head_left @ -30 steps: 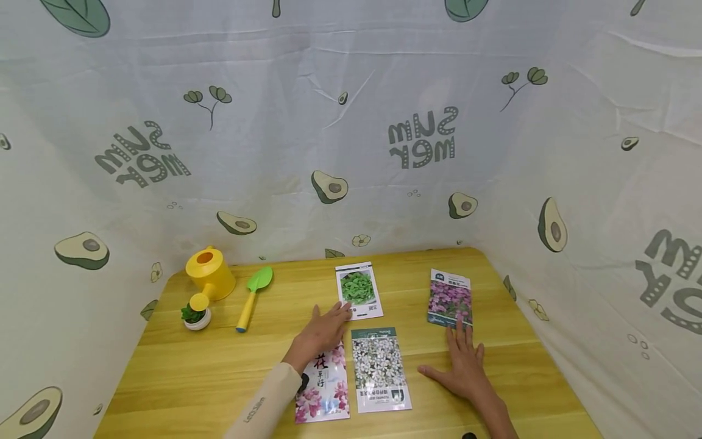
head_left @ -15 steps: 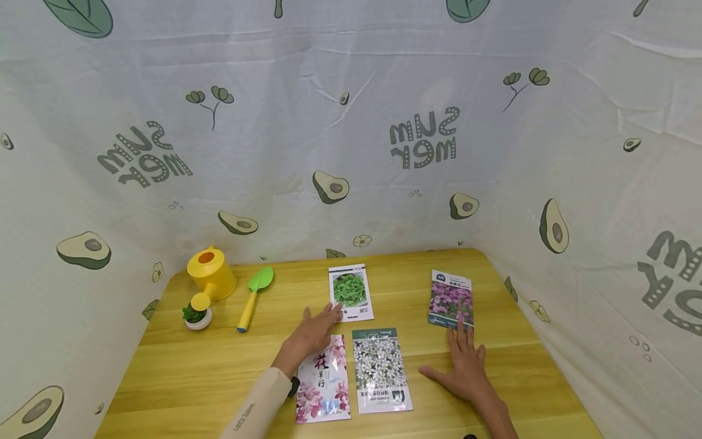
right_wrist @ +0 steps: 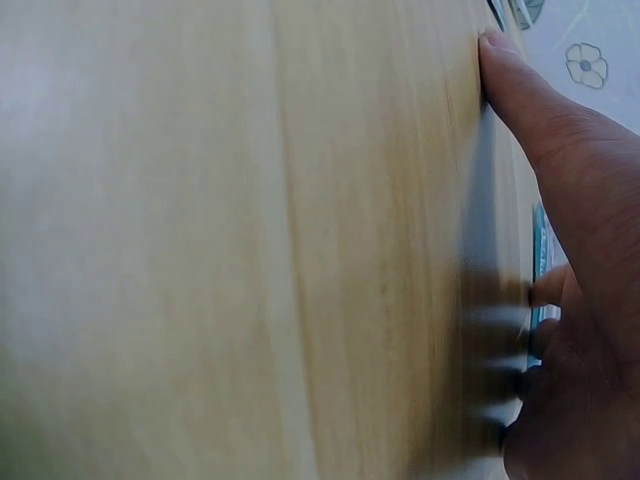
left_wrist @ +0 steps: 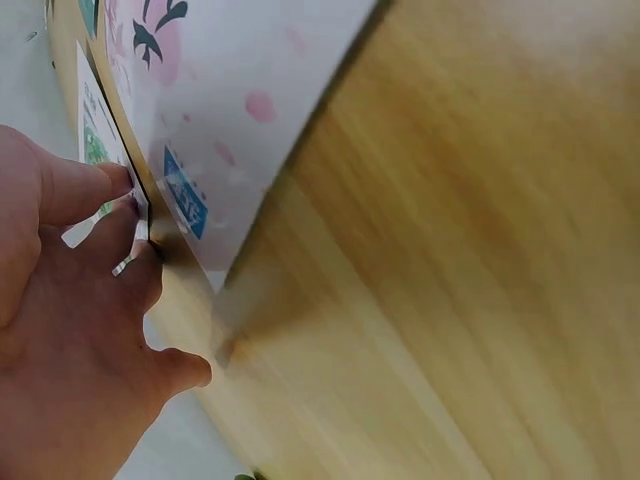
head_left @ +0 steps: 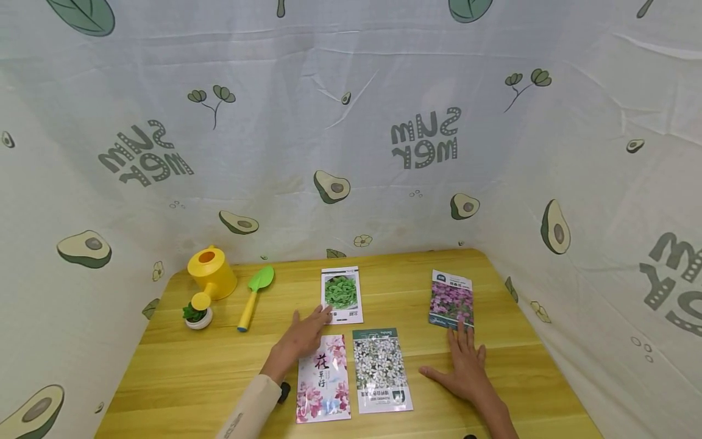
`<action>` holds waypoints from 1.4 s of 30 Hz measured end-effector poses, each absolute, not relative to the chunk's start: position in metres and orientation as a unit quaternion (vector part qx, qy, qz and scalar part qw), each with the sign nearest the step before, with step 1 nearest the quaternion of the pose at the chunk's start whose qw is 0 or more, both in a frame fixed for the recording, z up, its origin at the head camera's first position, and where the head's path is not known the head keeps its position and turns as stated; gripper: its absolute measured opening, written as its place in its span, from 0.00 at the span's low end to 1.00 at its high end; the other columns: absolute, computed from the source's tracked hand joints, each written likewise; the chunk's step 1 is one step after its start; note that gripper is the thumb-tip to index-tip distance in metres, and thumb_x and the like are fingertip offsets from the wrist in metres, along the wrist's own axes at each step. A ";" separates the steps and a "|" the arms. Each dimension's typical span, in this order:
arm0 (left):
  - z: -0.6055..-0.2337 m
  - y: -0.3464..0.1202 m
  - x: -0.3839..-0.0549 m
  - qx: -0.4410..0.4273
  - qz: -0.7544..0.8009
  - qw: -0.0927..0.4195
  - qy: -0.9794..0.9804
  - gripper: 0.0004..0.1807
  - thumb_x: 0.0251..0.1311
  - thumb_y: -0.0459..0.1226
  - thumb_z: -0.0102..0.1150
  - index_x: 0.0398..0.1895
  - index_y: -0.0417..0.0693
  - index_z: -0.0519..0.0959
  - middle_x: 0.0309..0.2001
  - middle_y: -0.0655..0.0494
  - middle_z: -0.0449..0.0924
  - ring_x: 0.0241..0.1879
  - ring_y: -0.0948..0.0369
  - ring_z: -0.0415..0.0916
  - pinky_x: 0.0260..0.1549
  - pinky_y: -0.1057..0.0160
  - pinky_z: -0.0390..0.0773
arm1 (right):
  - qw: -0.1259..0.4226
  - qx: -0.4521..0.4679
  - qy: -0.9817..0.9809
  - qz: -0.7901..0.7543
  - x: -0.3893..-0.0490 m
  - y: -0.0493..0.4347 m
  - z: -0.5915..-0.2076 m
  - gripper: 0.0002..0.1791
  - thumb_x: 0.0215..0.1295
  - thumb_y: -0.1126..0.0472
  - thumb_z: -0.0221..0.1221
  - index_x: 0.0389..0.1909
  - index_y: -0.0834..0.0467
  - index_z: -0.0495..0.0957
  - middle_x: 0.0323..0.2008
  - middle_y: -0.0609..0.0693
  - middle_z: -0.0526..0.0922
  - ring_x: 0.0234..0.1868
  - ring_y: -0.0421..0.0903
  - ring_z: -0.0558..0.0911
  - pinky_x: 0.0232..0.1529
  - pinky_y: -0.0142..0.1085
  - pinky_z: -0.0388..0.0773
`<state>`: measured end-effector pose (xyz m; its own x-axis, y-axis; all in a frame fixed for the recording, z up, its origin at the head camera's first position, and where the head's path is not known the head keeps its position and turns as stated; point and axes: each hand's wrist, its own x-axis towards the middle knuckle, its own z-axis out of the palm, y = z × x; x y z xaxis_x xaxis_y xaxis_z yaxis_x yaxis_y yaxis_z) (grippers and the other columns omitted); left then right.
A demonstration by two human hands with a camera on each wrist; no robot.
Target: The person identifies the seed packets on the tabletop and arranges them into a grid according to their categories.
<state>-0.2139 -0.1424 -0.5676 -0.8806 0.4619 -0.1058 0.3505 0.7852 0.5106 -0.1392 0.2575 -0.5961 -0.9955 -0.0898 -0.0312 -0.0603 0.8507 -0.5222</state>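
My left hand (head_left: 301, 336) reaches over the table with its fingertips on the near left corner of a seed packet with green leaves (head_left: 341, 294). In the left wrist view the fingers of that hand (left_wrist: 85, 290) lie over this packet's edge. My right hand (head_left: 465, 366) rests spread on the wood, fingertips at the lower edge of a seed packet with purple flowers (head_left: 451, 299). Between the hands lie a packet with pink blossoms (head_left: 323, 384) and one with white flowers (head_left: 381, 369), side by side. In the right wrist view the right hand's thumb (right_wrist: 530, 100) touches the tabletop.
At the back left stand a yellow watering can (head_left: 212, 274) and a small potted succulent (head_left: 197, 317). A toy trowel (head_left: 255, 299) with a green blade lies to their right. A printed cloth (head_left: 351, 134) hangs behind and beside the wooden table (head_left: 175, 384).
The green-leaf packet has slid left under my left hand's fingertips, ending behind the pink-blossom packet, which shows more fully now. My right hand and the purple-flower packet have stayed in place.
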 end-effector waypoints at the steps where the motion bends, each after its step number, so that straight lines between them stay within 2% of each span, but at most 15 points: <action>1: -0.568 -0.144 -0.213 0.215 0.248 0.112 0.938 0.22 0.83 0.30 0.44 0.74 0.41 0.75 0.84 0.46 0.59 0.84 0.43 0.54 0.77 0.23 0.40 | 0.028 -0.039 0.961 -0.271 -0.139 0.258 -0.596 0.73 0.55 0.31 0.74 0.81 0.77 0.50 0.84 0.76 0.35 0.83 0.79 0.34 0.71 0.83 0.29; 19: -0.573 -0.166 -0.202 0.186 0.253 0.104 0.944 0.23 0.83 0.30 0.44 0.77 0.43 0.73 0.86 0.49 0.57 0.85 0.46 0.51 0.77 0.24 0.38 | 0.031 -0.039 0.960 -0.276 -0.140 0.258 -0.597 0.73 0.56 0.31 0.74 0.81 0.77 0.49 0.84 0.75 0.34 0.83 0.78 0.33 0.71 0.83 0.28; 33: -0.577 -0.176 -0.195 0.164 0.281 0.096 0.941 0.22 0.84 0.30 0.42 0.75 0.42 0.74 0.85 0.48 0.58 0.85 0.45 0.52 0.75 0.21 0.37 | 0.034 -0.042 0.960 -0.276 -0.141 0.258 -0.597 0.72 0.57 0.31 0.73 0.82 0.77 0.48 0.84 0.76 0.34 0.83 0.78 0.33 0.71 0.83 0.29; 42: -0.579 -0.181 -0.192 0.166 0.287 0.088 0.939 0.22 0.84 0.31 0.43 0.76 0.42 0.73 0.85 0.48 0.58 0.85 0.46 0.51 0.77 0.22 0.37 | 0.029 -0.042 0.959 -0.279 -0.140 0.258 -0.596 0.72 0.57 0.32 0.74 0.81 0.77 0.49 0.84 0.76 0.35 0.83 0.79 0.33 0.71 0.83 0.29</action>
<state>-0.1923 -0.1811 -0.5786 -0.9296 0.3618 -0.0708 0.2605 0.7804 0.5684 -0.1397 0.2579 -0.5961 -0.9948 -0.0969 -0.0327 -0.0643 0.8410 -0.5372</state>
